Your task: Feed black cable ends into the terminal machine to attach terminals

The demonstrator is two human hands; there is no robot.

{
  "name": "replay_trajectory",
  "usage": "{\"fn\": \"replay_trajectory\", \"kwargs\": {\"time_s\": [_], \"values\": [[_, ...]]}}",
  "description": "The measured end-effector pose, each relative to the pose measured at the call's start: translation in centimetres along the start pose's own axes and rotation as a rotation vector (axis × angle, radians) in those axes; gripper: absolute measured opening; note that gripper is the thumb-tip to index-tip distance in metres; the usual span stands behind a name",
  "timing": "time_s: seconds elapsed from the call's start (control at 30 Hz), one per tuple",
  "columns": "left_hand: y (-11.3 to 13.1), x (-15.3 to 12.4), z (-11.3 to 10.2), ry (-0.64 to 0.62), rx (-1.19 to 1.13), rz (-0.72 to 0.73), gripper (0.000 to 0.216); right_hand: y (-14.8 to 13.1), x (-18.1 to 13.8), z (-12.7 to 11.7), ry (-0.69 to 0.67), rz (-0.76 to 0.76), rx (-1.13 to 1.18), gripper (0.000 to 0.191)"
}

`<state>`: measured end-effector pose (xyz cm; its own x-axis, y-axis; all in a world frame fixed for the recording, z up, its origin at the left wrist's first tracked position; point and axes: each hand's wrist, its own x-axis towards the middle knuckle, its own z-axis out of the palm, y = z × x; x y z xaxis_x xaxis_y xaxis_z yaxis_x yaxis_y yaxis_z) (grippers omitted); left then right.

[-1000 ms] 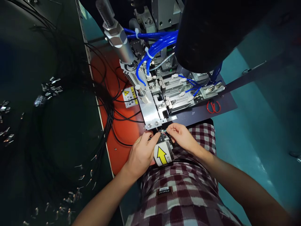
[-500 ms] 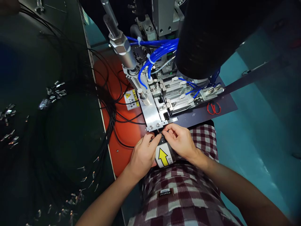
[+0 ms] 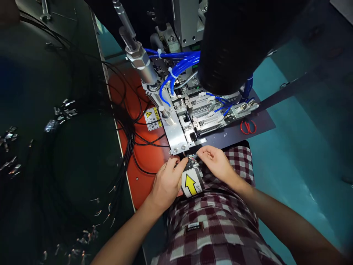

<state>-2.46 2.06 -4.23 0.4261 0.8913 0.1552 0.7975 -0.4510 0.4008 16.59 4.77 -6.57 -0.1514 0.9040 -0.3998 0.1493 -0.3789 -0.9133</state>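
Observation:
My left hand (image 3: pixel 168 178) is closed in a pinch at the front of the machine (image 3: pixel 176 138). Its thumb and forefinger grip the end of a black cable (image 3: pixel 149 172), mostly hidden by the fingers, over a small metal fixture (image 3: pixel 192 160). My right hand (image 3: pixel 216 162) sits just right of that fixture, its fingertips pressed together; whatever they hold is too small to make out. Below the fixture, a white label with a yellow arrow (image 3: pixel 190 184) shows between my wrists.
Blue air tubes (image 3: pixel 184 64) and small cylinders fill the machine behind my hands. Red-handled scissors (image 3: pixel 248 127) lie on the dark plate at right. Black cables (image 3: pixel 131 138) cross the red base to the left table, where several metal connector pieces (image 3: pixel 64 110) lie. A wrench (image 3: pixel 45 13) is at top left.
My right hand has moved a little right, away from my left fingertips, uncovering the metal fixture. My left hand keeps its pinch in nearly the same place. The view has shifted slightly.

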Motion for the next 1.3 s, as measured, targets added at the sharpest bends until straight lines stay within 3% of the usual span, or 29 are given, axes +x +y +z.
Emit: {"fn": "replay_trajectory", "kwargs": {"time_s": [0.17,0.37,0.67,0.9,0.97,1.17,1.3], "values": [[0.0,0.0,0.0,0.004,-0.024,-0.001,0.031,0.1,-2.2,1.2,0.010,0.029,0.013,0.020],[0.0,0.0,0.0,0.010,-0.009,0.001,0.031,-2.3,-2.0,1.3,0.178,-0.286,-0.525,0.014],[0.1,0.1,0.0,0.020,-0.002,-0.014,0.031,-1.2,-1.3,0.8,0.053,-0.160,-0.293,0.014],[-0.1,0.0,0.1,0.028,-0.021,0.008,0.030,-2.1,-1.9,1.3,0.191,-0.346,-0.577,0.012],[-0.1,0.0,0.0,0.026,-0.024,0.002,0.030,-2.0,-1.5,1.2,0.166,-0.323,-0.516,0.012],[0.3,0.1,-0.4,0.038,0.082,0.021,0.030,-0.6,0.1,0.4,-0.101,0.024,0.085,0.016],[0.5,-0.3,-0.8,-0.036,0.226,0.030,0.038,-0.2,0.1,0.2,-0.115,0.030,0.172,0.023]]}}
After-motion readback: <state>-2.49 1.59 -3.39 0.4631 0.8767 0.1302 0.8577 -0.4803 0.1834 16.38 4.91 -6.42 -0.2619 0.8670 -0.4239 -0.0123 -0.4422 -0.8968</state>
